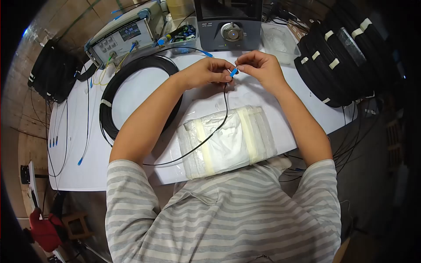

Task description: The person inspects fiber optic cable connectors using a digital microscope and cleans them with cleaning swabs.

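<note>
My left hand (202, 73) is closed around a blue fiber optic connector (233, 72), which tilts up to the right. A black cable (226, 109) runs down from it, over a white wrapped pad (226, 138) and off to the left. At the connector's upper end, the thumb and forefinger of my right hand (265, 72) are pinched together; whatever lies between them is too small to make out. Left of my hands lies a coil of black cable (105, 87). Another blue connector (205, 53) on a black cable rests just behind my left hand.
A test meter (120, 39) with cables plugged in stands at the back left. Beside it are a clear bin of small parts (186, 37) and a dark machine with a screen (230, 33). Stacked black coils (346, 61) rise at the right, more coils (55, 72) at the left.
</note>
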Demonstrator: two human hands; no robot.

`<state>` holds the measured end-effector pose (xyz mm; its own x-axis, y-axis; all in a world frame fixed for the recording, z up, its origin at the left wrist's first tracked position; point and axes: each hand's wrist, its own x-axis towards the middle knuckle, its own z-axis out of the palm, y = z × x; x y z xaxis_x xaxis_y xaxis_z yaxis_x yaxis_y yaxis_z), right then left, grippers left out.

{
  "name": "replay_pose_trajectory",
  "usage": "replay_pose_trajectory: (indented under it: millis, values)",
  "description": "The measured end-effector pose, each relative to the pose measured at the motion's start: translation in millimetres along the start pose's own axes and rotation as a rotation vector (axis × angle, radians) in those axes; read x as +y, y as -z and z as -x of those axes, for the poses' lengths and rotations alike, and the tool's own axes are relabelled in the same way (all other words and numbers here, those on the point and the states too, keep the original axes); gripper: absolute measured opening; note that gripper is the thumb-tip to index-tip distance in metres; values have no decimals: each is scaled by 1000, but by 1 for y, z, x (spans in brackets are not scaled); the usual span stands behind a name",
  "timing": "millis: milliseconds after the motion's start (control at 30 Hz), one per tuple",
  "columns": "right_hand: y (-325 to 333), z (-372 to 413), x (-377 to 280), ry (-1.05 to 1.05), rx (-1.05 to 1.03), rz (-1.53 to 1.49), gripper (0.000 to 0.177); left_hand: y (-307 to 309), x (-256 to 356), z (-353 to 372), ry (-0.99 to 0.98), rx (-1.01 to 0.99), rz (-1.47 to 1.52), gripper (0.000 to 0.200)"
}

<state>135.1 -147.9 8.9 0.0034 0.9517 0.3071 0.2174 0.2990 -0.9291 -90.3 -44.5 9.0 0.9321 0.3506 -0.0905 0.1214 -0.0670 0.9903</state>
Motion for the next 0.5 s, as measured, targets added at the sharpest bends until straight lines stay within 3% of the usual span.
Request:
replay_pose_trajectory:
  millis: [500]
  values:
    - [-5, 4, 1, -14, 8, 13, 20, 1, -4, -1, -4, 24, -35, 31]
